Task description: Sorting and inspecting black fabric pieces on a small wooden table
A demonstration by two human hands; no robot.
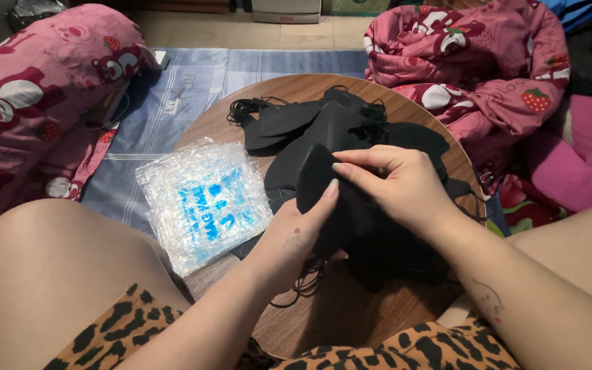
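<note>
The left hand (294, 236) and right hand (399, 185) are both pinching one black mask (323, 199) between them, fingers closed on its folded edge, above a round wooden table (323, 322). Just left of the left hand, a clear square plastic bag (200, 199) with blue print is lying flat, while more masks (310, 123) are lying piled beyond the hands.

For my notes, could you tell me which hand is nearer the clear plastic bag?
Left. The left hand sits just right of the clear plastic bag; the right hand is farther right.

Leopard-print shorts (104, 336), bare arms, a small tattoo (488, 299) on the right forearm.
</note>
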